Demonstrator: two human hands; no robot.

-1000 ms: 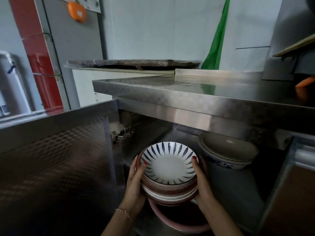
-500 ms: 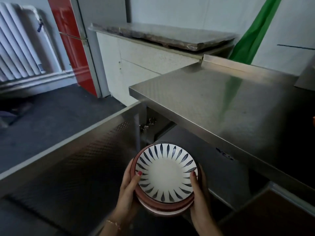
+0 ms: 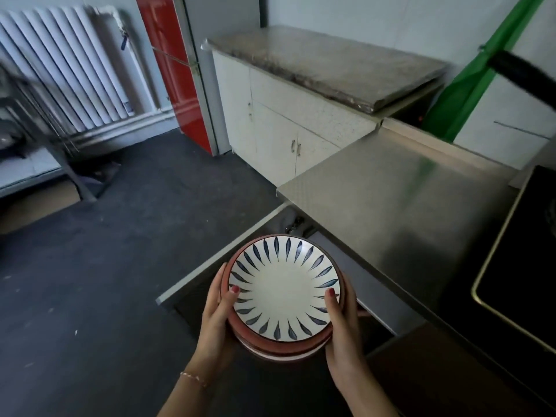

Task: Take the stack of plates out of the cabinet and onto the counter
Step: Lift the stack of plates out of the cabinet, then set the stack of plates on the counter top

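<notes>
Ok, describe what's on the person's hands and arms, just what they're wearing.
Both forearms are bare, with no sleeves in view. The left hand has a thin gold-coloured chain bracelet with small beads at the wrist. The right hand shows no jewellery. The thumbnails on both hands are painted dark red. No gloves, no watch, no rings visible.

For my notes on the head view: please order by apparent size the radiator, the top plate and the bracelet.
1. radiator, though it is far away.
2. top plate, near the camera, so true comparison is unsure.
3. bracelet, clearly smallest.
</notes>
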